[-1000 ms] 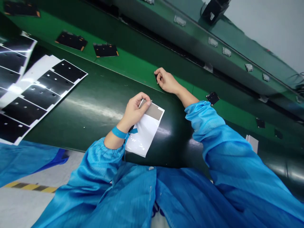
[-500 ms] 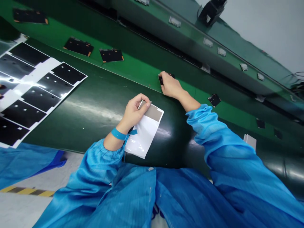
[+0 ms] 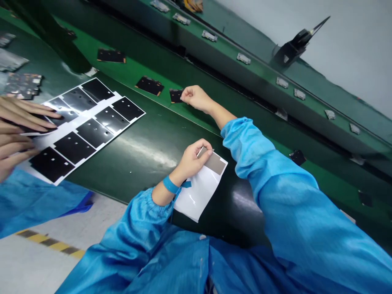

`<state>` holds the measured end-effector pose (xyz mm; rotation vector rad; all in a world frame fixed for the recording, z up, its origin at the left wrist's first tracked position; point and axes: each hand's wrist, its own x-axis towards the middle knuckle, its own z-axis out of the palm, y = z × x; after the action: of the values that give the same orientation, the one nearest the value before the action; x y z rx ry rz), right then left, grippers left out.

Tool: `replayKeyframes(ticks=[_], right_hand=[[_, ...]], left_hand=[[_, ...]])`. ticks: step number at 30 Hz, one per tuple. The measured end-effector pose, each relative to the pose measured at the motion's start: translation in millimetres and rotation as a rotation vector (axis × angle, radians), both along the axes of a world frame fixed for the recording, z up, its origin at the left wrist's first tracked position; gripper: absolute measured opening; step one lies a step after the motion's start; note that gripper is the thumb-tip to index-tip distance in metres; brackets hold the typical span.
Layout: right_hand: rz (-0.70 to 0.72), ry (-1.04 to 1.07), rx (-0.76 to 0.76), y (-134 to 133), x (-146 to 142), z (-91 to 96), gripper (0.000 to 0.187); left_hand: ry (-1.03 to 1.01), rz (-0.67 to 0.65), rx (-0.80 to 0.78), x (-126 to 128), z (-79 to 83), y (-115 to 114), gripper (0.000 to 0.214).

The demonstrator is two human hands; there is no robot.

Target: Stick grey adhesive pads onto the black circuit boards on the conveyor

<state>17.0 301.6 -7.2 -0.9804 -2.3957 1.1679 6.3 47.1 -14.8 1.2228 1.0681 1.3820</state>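
My left hand (image 3: 192, 160) is closed on the top corner of a white sheet (image 3: 199, 192) that carries a grey patch (image 3: 215, 163); the sheet lies on the dark green table (image 3: 143, 143). My right hand (image 3: 196, 97) is stretched out to the bright green conveyor belt (image 3: 196, 85), its fingers curled and pinched on the edge of a small black part (image 3: 176, 96) lying there. A blue strap circles my left wrist.
Another person's hands (image 3: 18, 128) press on a white sheet of several black rectangles (image 3: 88, 126) at the left. More black parts (image 3: 149, 85) lie on the belt, one (image 3: 297, 157) to the right. Small metal pieces (image 3: 243, 58) line the far rail.
My right hand has slid the black part leftward along the belt. The view has swung left, bringing the other person's hands into sight. My left hand keeps its grip on the sheet.
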Motion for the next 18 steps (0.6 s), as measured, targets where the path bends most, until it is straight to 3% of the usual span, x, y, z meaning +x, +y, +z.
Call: replayKeyframes(ticks=[4, 8, 18], right_hand=[[0.052, -0.105, 0.020, 3.2, -27.4, -8.3, 0.017], [0.046, -0.158, 0.029, 4.7, -21.6, -12.6, 0.014], [0.074, -0.305, 0.076, -0.1, -11.0, 2.2, 0.019]], left_hand=[[0.000, 0.036, 0.014, -1.0, 0.9, 0.6, 0.011], [-0.024, 0.039, 0.026, 1.3, 3.1, -1.0, 0.010], [0.013, 0.040, 0.035, 1.1, 2.1, -1.6, 0.011]])
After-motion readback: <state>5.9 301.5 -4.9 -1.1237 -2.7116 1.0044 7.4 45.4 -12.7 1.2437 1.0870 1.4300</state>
